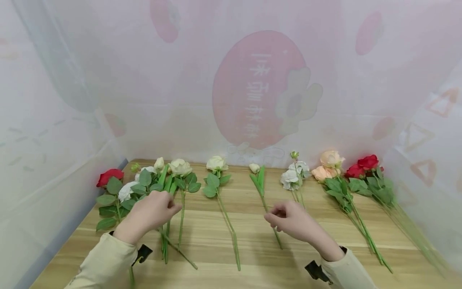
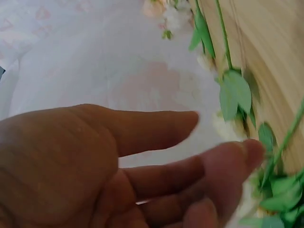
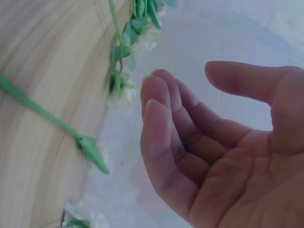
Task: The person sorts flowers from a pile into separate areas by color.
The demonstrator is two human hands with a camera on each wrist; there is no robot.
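My left hand (image 1: pixel 151 214) hovers over the flowers at the left, its fingers loosely bent and holding nothing. Beneath and beside it lie a cream rose (image 1: pixel 180 167), green tulip stems and a white flower (image 1: pixel 127 192); the hand hides some of their leaves. The right hand (image 1: pixel 294 220), also holding nothing, is above the table by the stem of a white tulip (image 1: pixel 254 168). In the right wrist view its thumb stands apart from the loosely curled fingers (image 3: pixel 156 114). Between the hands a single cream rose (image 1: pixel 217 163) lies with its stem toward me.
Along the right lie white flowers (image 1: pixel 290 179), peach roses (image 1: pixel 331 159) and red roses (image 1: pixel 368 162), their stems pointing toward me. A red rose (image 1: pixel 110 176) sits at the far left. Printed cloth walls (image 1: pixel 173 120) enclose the wooden table (image 1: pixel 260 263) at the back and sides.
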